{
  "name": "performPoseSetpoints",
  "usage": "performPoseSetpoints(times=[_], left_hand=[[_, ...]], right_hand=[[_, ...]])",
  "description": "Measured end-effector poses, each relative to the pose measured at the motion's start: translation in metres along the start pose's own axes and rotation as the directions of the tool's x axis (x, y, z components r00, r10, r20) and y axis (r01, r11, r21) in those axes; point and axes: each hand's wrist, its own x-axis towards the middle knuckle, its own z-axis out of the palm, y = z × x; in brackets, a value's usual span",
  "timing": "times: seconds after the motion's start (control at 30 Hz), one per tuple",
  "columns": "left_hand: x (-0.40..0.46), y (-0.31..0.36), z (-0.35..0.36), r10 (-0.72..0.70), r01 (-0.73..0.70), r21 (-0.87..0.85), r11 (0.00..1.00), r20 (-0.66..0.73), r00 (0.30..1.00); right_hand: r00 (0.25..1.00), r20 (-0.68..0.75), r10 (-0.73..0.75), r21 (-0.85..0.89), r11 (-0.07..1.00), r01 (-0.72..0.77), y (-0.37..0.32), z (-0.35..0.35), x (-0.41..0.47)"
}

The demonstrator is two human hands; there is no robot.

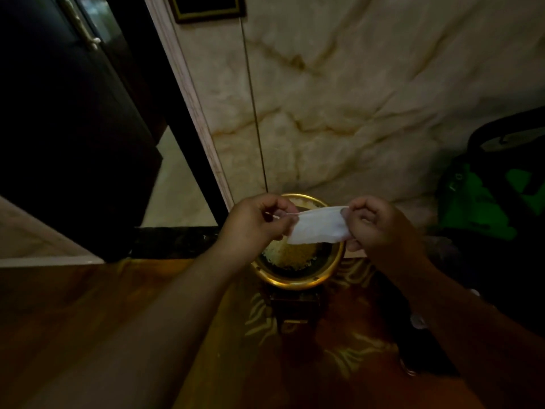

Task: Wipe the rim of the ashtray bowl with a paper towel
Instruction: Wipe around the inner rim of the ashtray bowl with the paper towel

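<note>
A white paper towel (pixel 317 226) is stretched between both hands above the ashtray bowl. My left hand (pixel 253 224) pinches its left end and my right hand (pixel 376 225) grips its right end. The ashtray bowl (pixel 298 280) is a round gold-rimmed dish on a stand, filled with pale and yellowish grit. Its near rim shows below the towel, and a bit of the far rim shows above it. The hands and towel hide much of the bowl's middle. The towel hangs clear of the rim.
A marble wall (pixel 354 113) rises right behind the bowl. A dark door (pixel 67 128) stands open at the left. A green and black bag (pixel 489 202) sits at the right. Patterned red-brown carpet (pixel 118 320) covers the floor around the stand.
</note>
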Motion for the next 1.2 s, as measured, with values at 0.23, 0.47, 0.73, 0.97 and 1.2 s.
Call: performPoseSetpoints(times=[0.23, 0.47, 0.73, 0.97, 1.2], left_hand=[[0.018, -0.019, 0.012, -0.002, 0.003, -0.047, 0.999, 0.003, 1.0], [0.043, -0.084, 0.03, 0.023, -0.004, -0.192, 0.981, 0.098, 0.995], [0.059, -0.17, 0.066, 0.23, -0.219, -0.141, 0.966, 0.069, 0.971], [0.053, -0.213, 0.086, 0.265, -0.253, -0.21, 0.944, 0.028, 0.964], [0.065, -0.241, 0.111, 0.271, -0.256, -0.245, 0.935, 0.028, 0.962]], right_hand=[[0.999, -0.034, -0.036, -0.086, 0.996, 0.033, 0.015, 0.007, 0.01], [0.991, -0.135, -0.023, 0.017, 1.0, 0.026, 0.089, 0.033, 0.026], [0.973, -0.177, -0.146, 0.165, 0.97, 0.176, 0.184, 0.061, 0.034], [0.969, -0.161, -0.189, 0.285, 0.931, 0.229, 0.238, 0.075, 0.027], [0.927, -0.185, -0.327, 0.366, 0.852, 0.373, 0.278, 0.075, 0.037]])
